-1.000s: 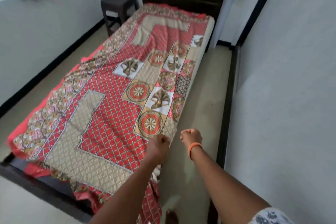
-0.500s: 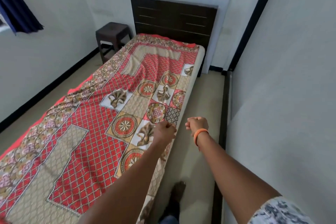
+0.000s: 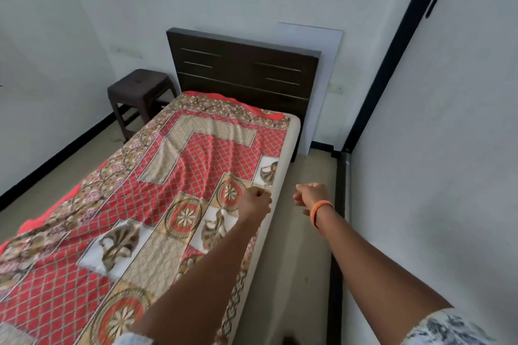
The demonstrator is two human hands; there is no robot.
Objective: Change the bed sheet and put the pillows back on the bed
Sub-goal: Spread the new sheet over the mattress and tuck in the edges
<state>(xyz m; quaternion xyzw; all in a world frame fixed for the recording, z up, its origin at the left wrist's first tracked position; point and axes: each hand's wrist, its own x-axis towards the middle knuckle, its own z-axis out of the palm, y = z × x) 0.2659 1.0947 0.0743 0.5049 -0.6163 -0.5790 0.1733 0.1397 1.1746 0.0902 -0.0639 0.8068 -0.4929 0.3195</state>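
A red and beige patterned bed sheet (image 3: 196, 165) lies spread over the mattress (image 3: 290, 143), with wrinkles near the head end. Its left side hangs over toward the floor. At the sheet's right edge, about halfway up the bed, my left hand (image 3: 256, 202) is curled and grips the fabric. My right hand (image 3: 311, 195), with an orange band on the wrist, is a closed fist holding nothing above the floor strip beside the bed. No pillow is in view.
A dark wooden headboard (image 3: 244, 70) stands against the far wall. A dark stool (image 3: 140, 92) sits left of the bed's head. A narrow floor strip (image 3: 305, 232) runs between the bed and the right wall (image 3: 434, 176).
I have walked from the foot of the bed toward its head along the right side. Both hands moved up along the sheet's right edge, still curled.
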